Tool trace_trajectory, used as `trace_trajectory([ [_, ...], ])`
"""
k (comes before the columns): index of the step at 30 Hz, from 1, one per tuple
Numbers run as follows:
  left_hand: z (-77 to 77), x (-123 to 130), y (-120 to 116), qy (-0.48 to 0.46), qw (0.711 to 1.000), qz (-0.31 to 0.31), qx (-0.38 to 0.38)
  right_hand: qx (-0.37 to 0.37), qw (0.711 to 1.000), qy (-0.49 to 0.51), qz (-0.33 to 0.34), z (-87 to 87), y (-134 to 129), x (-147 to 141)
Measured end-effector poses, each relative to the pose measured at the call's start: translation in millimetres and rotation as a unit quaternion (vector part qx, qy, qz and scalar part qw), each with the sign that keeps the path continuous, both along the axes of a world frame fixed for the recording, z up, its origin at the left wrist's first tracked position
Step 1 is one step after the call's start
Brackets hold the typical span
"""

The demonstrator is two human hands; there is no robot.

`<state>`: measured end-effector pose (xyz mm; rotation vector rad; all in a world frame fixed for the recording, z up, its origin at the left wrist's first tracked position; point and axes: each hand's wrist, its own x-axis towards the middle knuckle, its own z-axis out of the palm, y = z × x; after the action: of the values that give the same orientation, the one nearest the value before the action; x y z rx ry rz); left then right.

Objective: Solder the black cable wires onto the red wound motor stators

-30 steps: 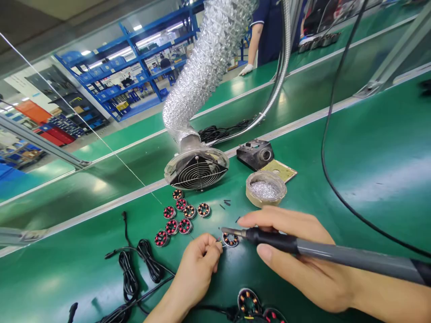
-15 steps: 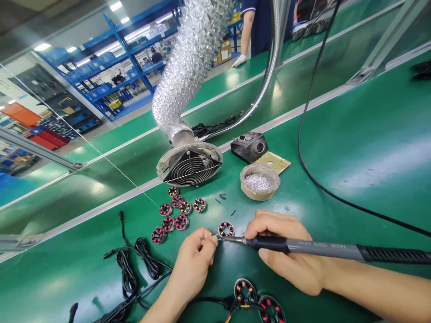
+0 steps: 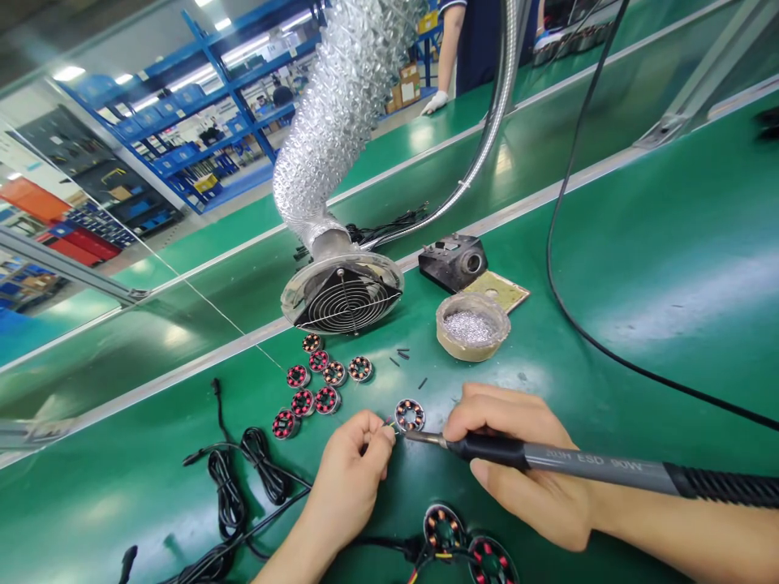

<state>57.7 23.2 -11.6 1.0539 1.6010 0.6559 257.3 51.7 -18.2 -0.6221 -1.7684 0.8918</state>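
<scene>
My left hand point(image 3: 356, 462) is closed, pinching thin coloured wires point(image 3: 390, 423) between thumb and fingertips. Just beyond the wires lies a copper-wound motor stator point(image 3: 410, 415) on the green bench. In my right hand point(image 3: 523, 454) is a grey and black soldering iron point(image 3: 584, 462), gripped like a pen. Its metal tip points left, close to the wire ends and the stator's near edge; whether it touches them I cannot tell. Two more stators, one copper point(image 3: 443, 527) and one red point(image 3: 492, 560), lie nearer to me with a cable and coloured wires.
Several stators point(image 3: 327, 399) sit left of centre under the fume extractor hood point(image 3: 344, 296). A tub of metal shavings point(image 3: 473, 328) stands by a black iron stand point(image 3: 454, 261). Coiled black cables point(image 3: 228, 495) lie at left. The iron's black cord point(image 3: 563, 300) crosses the right. Another person's gloved hand point(image 3: 435, 102) rests beyond.
The soldering iron and my right hand have shifted slightly right and down, its tip a little away from the wire ends. My left hand stays almost still, with the wires pinched.
</scene>
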Motion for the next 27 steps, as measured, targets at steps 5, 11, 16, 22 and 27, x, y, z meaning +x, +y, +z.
trace_trajectory([
  [5, 1.5, 1, 0, 0.008, 1.0, -0.004, -0.002, 0.022, 1.0, 0.003, 0.004, -0.5, 0, 0],
  [11, -0.6, 0, -1, 0.008, 1.0, -0.004, -0.004, 0.029, 1.0, 0.004, -0.002, 0.7, 1, 2],
  [16, -2.0, -2, -2, 0.008, 1.0, -0.007, -0.011, 0.035, 0.999, -0.001, -0.006, 1.5, 2, 3],
  [22, -0.6, -1, 0, 0.004, 1.0, -0.009, -0.01, 0.07, 0.996, -0.047, -0.04, 11.3, 2, 21],
  [27, 1.6, 1, 2, -0.014, 1.0, 0.002, -0.013, 0.126, 0.955, -0.173, -0.205, 6.9, -3, 48],
])
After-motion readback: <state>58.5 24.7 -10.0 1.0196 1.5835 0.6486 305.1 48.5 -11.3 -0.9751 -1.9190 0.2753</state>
